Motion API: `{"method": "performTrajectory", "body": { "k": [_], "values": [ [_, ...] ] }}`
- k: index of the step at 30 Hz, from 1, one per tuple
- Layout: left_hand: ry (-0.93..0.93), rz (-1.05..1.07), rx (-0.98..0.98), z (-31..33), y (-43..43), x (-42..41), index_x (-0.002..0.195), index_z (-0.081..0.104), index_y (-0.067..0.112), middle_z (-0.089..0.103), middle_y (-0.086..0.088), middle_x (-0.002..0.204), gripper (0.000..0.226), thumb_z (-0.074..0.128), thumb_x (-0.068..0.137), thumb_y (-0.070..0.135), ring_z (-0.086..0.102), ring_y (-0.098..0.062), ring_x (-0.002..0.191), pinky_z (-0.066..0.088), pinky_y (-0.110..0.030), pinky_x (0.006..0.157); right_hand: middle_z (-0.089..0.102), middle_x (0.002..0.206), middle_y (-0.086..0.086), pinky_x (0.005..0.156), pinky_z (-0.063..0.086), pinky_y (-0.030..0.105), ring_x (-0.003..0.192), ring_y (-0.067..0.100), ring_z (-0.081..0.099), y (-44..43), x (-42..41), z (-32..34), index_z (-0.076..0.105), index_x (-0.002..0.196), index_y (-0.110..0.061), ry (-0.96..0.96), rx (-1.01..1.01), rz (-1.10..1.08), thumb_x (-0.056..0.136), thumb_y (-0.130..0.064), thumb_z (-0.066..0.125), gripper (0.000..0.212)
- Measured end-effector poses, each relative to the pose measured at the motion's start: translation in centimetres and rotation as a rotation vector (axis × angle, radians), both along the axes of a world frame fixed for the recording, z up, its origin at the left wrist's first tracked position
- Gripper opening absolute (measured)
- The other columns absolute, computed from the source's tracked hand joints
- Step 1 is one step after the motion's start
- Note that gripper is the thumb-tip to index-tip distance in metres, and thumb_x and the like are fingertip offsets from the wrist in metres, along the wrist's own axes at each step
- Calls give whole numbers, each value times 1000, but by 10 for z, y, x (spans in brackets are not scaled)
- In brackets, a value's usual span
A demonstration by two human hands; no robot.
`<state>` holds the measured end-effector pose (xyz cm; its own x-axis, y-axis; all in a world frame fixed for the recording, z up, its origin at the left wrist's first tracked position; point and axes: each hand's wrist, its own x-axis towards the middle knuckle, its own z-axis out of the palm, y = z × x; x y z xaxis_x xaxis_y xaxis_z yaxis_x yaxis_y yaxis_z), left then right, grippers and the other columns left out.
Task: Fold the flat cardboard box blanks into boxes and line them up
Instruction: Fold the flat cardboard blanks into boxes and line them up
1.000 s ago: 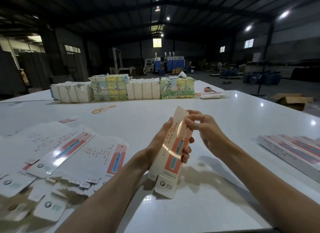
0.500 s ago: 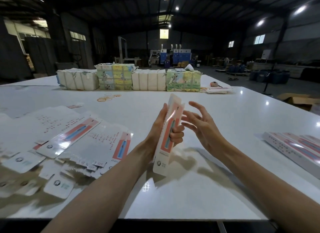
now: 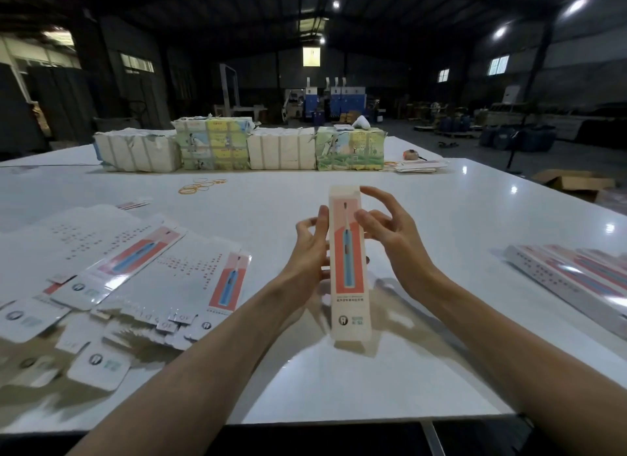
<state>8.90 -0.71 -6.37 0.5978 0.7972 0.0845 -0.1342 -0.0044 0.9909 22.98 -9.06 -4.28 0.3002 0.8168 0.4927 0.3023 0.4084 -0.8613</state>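
Observation:
A long, narrow white box [image 3: 348, 269] with a coral panel and a blue toothbrush picture stands upright above the white table [image 3: 305, 381], its printed face toward me. My left hand [image 3: 310, 248] grips its left edge, thumb on the front and fingers behind. On the right side my right hand [image 3: 390, 235] has its thumb on the box's right edge and curved fingers near the top flap. A spread of flat box blanks [image 3: 146, 272] lies at the left. Folded boxes [image 3: 573, 279] lie side by side at the right.
Wrapped bundles of printed stock [image 3: 237, 143] stand in a row along the far side of the table. Rubber bands [image 3: 200, 185] lie in front of them. A few loose blanks [image 3: 417, 165] lie at the far right. Dark warehouse floor surrounds the table.
The box has turned from edge-on and tilted to upright with its printed face toward me. My right hand has come back onto its upper right side. The camera has tipped up a little.

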Motion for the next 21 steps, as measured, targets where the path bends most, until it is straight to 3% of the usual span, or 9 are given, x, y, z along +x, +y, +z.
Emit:
{"method": "performTrajectory", "body": {
  "k": [2, 4, 7, 8, 11, 14, 17, 19, 21],
  "values": [
    [-29, 74, 150, 1, 2, 1, 143, 29, 56, 70, -8, 128, 50, 41, 98, 73, 79, -31, 98, 65, -53, 86, 80, 103, -6, 86, 57, 28, 100, 17, 75, 1, 0, 1, 52, 143, -36, -26, -5, -28, 103, -41, 63, 42],
    [-65, 31, 198, 4, -2, 6, 149, 27, 58, 66, -1, 132, 53, 46, 101, 66, 79, -25, 99, 67, -49, 79, 78, 95, -3, 78, 57, 22, 93, 13, 75, 1, 1, 1, 53, 143, -35, -28, 2, -40, 103, -40, 64, 42],
    [-42, -60, 250, 4, -10, 8, 148, 15, 67, 53, 22, 129, 89, 77, 86, 53, 75, 0, 99, 63, -27, 68, 78, 102, -2, 72, 61, 25, 97, 12, 76, -1, 3, 4, 52, 146, -37, 3, -15, -10, 102, -39, 65, 46],
    [-34, -82, 268, 2, -9, 8, 147, 12, 70, 51, 24, 130, 102, 86, 81, 47, 74, -2, 103, 63, -26, 71, 77, 105, -3, 72, 63, 27, 100, 15, 77, -2, 3, 5, 51, 147, -39, 11, -21, 7, 102, -40, 65, 46],
    [-47, -129, 229, 2, -8, 4, 149, 13, 71, 50, 9, 143, 115, 92, 75, 31, 72, -24, 113, 66, -41, 83, 75, 106, -1, 74, 64, 31, 102, 19, 76, -5, 4, 5, 48, 148, -42, -9, -38, 38, 100, -41, 67, 52],
    [-59, -95, 225, 4, -8, 4, 149, 19, 65, 55, 8, 132, 113, 91, 72, 25, 75, -12, 102, 64, -31, 71, 72, 102, -2, 73, 65, 33, 102, 18, 75, -5, 2, 6, 49, 146, -42, -49, -53, 62, 97, -37, 72, 54],
    [12, -34, 281, 3, -6, 2, 143, 21, 63, 62, 14, 115, 107, 88, 69, 25, 73, 2, 94, 60, -20, 63, 73, 104, 3, 70, 62, 32, 101, 20, 75, -4, 4, 7, 56, 137, -34, -58, -80, 86, 98, -31, 73, 43],
    [32, -24, 279, 0, -5, 1, 141, 23, 62, 67, 16, 105, 105, 88, 66, 26, 74, 0, 93, 60, -20, 63, 73, 105, 4, 74, 62, 33, 102, 21, 74, -4, 6, 7, 59, 133, -31, -81, -106, 101, 98, -30, 73, 37],
    [32, -26, 263, -1, -4, -1, 141, 25, 59, 67, 11, 109, 104, 89, 66, 26, 75, -3, 94, 61, -22, 64, 73, 103, 4, 75, 62, 31, 102, 21, 73, -3, 7, 5, 59, 132, -32, -105, -123, 111, 99, -33, 72, 35]
  ]
}}
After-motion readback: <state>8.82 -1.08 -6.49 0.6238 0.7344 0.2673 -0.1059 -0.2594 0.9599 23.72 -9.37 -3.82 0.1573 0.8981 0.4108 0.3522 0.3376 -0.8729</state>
